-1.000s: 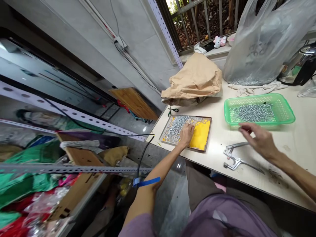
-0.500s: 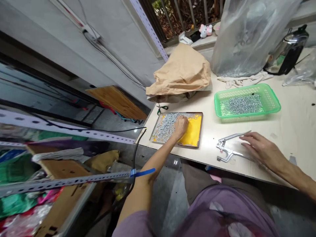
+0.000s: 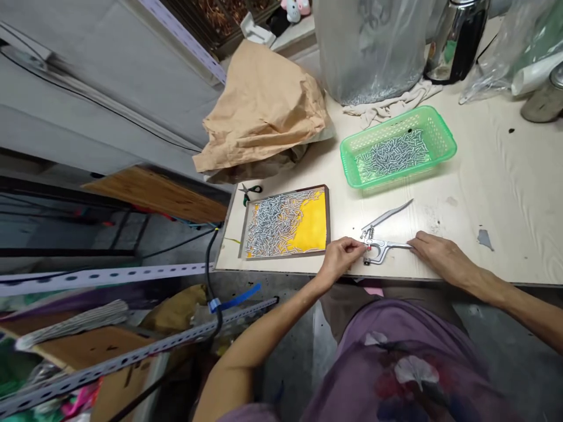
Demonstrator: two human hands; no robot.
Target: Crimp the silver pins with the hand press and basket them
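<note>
Where the scissors (image 3: 255,189) lie, left of centre: just beyond the tray's upper left corner, so a leftward reach is best lifted over them.
Tray (image 3: 328,220): centre-left, near the table's front edge (image 3: 272,271); its raised rim could catch a sleeve or wrist.
Metal pieces (image 3: 272,217): loose over the tray's left and upper parts; a light pinch at the border of the pile would part one from the rest most easily.
Left hand (image 3: 341,258): fingertips pinched together at the hand tool's head, lower centre; whether they grip a small piece or the tool itself, I cannot tell. Fingertips belong at the side of the jaws, never between them.
Hand tool (image 3: 382,251): flat on the table, handles spread, its head close to the front edge. Steadying it before any squeeze should stop it skidding.
Green basket (image 3: 396,176): upper right of centre, apart from the tool; the upper handle can swing without meeting it.
Right hand (image 3: 442,255): fingers seemingly closed on the lower handle's end, right of centre, with the wrist over the front edge; a level pull suits best.
</note>
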